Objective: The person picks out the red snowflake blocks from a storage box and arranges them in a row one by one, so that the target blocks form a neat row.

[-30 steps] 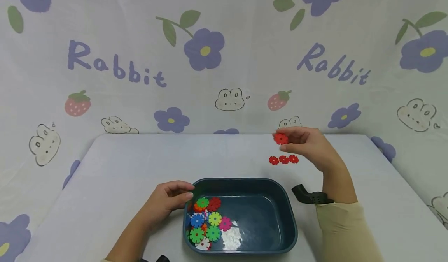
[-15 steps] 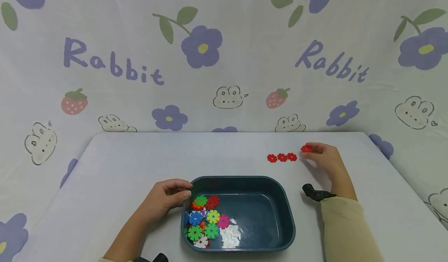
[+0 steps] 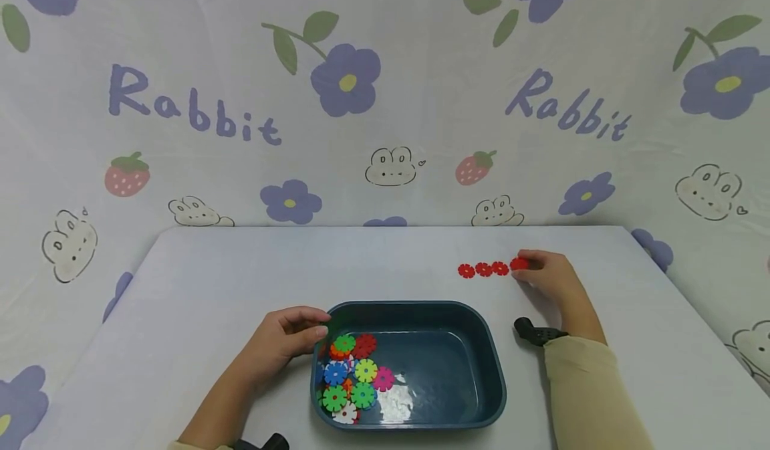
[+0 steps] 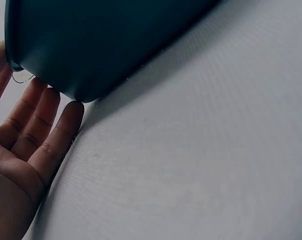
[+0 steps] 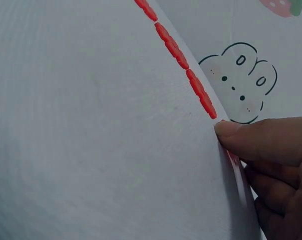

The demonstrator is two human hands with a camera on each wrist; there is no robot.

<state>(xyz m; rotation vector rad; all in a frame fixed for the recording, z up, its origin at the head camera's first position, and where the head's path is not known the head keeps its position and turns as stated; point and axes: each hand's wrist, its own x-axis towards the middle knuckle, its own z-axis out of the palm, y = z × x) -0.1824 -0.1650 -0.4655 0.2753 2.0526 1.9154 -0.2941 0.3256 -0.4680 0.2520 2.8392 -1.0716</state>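
Between the thumb and fingers of my right hand (image 3: 552, 277) is a red snowflake building disc (image 3: 519, 263), at the right end of a row. Three other red discs (image 3: 483, 269) lie flat to its left, nearly touching. In the right wrist view my thumb (image 5: 261, 137) covers most of the held disc. My left hand (image 3: 287, 336) rests at the left end of a dark blue-green tray (image 3: 415, 307). Its fairly straight fingers (image 4: 45, 125) touch the tray's outer wall in the left wrist view. Several mixed-colour discs (image 3: 365, 370) lie in the tray's left part.
The tray stands near the front of a white-covered table (image 3: 240, 263), below the row of red discs. A patterned cloth (image 3: 421, 102) hangs behind the table's far edge. A black wrist camera (image 3: 535, 333) sticks out from the right wrist.
My right hand has brought the red disc rightward past the three others and down to the table, then slightly left toward the row. My left hand stays at the tray.
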